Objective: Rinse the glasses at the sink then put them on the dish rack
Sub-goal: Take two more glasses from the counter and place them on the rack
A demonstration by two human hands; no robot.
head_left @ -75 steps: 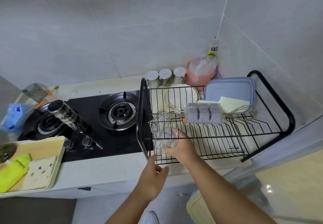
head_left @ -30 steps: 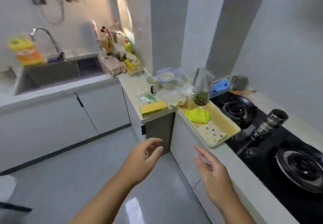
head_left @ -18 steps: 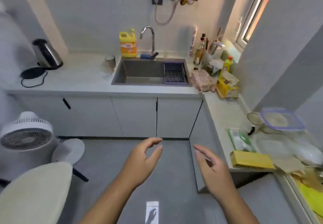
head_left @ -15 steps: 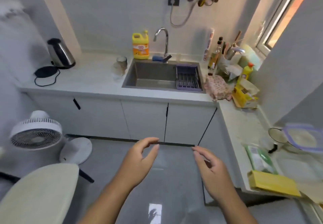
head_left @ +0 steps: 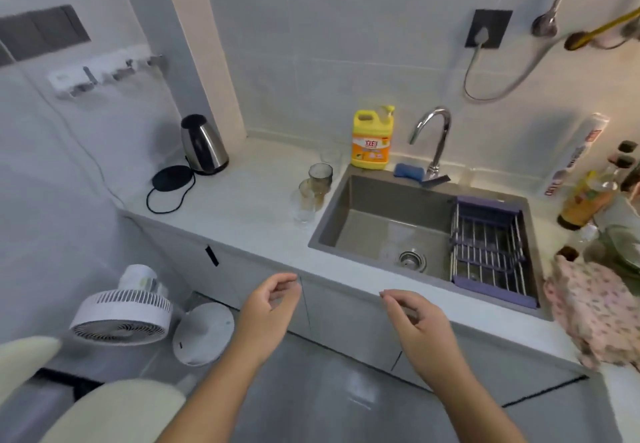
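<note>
Now: glasses, several, clustered on tabletop just beside sink left rim, staged nr faucet for rinse. Left grip, right grip: both released, empty, fingers loosely curled, well apart from glasses; prob. poised to reach.

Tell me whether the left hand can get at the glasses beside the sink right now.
Probably yes. The left hand holds nothing, and the glasses stand on the counter left of the sink, with nothing between. It would need a forward reach.
</note>
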